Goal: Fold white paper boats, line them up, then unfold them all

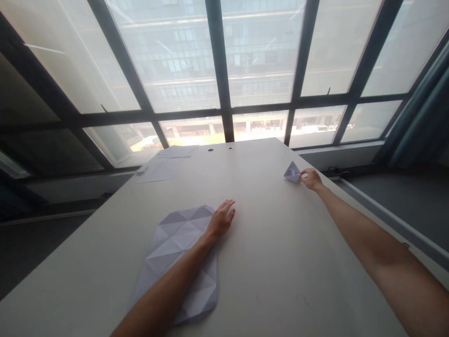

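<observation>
A large white sheet [175, 241] with a grid of creases lies on the white table, partly under my left forearm. My left hand [222, 218] rests at the sheet's upper right edge, fingers stretched out over the tabletop and holding nothing. Near the table's right edge stands a small folded paper boat [292, 173]. My right hand [310, 179] pinches the right corner of the boat between thumb and fingers.
Flat white papers [159, 169] lie at the table's far left, beside a small whitish object [141, 170]. Two dark round holes are near the far edge of the table [252, 157]. Tall windows stand behind, with a blue curtain [419, 117] at right.
</observation>
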### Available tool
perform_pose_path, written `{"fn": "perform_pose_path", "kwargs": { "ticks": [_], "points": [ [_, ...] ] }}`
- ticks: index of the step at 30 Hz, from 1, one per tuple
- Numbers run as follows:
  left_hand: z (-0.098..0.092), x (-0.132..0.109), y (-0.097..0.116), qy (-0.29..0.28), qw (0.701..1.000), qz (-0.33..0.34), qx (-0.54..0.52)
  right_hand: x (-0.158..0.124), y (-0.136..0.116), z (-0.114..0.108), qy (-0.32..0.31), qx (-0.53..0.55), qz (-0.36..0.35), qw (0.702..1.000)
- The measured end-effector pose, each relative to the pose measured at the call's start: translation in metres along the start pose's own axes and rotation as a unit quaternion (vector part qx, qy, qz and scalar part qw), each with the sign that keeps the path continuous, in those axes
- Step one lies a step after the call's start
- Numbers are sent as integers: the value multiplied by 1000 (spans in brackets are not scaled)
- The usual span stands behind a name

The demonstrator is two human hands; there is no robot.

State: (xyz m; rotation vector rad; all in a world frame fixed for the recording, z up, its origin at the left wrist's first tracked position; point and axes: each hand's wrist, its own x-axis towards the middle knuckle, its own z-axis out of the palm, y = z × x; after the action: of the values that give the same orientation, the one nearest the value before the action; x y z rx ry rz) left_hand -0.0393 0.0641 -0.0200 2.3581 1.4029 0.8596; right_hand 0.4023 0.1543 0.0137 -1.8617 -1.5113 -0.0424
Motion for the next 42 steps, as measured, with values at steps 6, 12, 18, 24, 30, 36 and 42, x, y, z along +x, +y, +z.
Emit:
{"fn": "perform_pose_path", "kwargs": {
  "ticks": [6, 12, 18, 24, 30, 36, 42],
  "points": [
    [0, 1, 8, 42, 961, -25, -271, -58, -59, 28, -27, 133, -147, 980],
    [-6, 0, 20, 16, 887, -110, -448, -185, -162, 15, -145, 219, -326, 908],
    [-7, -7, 34, 19, 942, -96, -321, -227, -192, -6, -217, 314, -359, 852],
    [3, -16, 44, -51, 966, -52, -247, -210, -179, 13, -115, 380, -112, 911],
    [8, -21, 49, 43, 981, 42, -183, -207, -167, 27, -262, 429, -61, 862],
    [0, -22, 53, 102, 983, 150, -25, -211, -171, 27, -237, 385, -71, 889],
    [0, -22, 56, 103, 984, 142, -22, -214, -173, 25, -250, 371, -130, 885]
  ]
}}
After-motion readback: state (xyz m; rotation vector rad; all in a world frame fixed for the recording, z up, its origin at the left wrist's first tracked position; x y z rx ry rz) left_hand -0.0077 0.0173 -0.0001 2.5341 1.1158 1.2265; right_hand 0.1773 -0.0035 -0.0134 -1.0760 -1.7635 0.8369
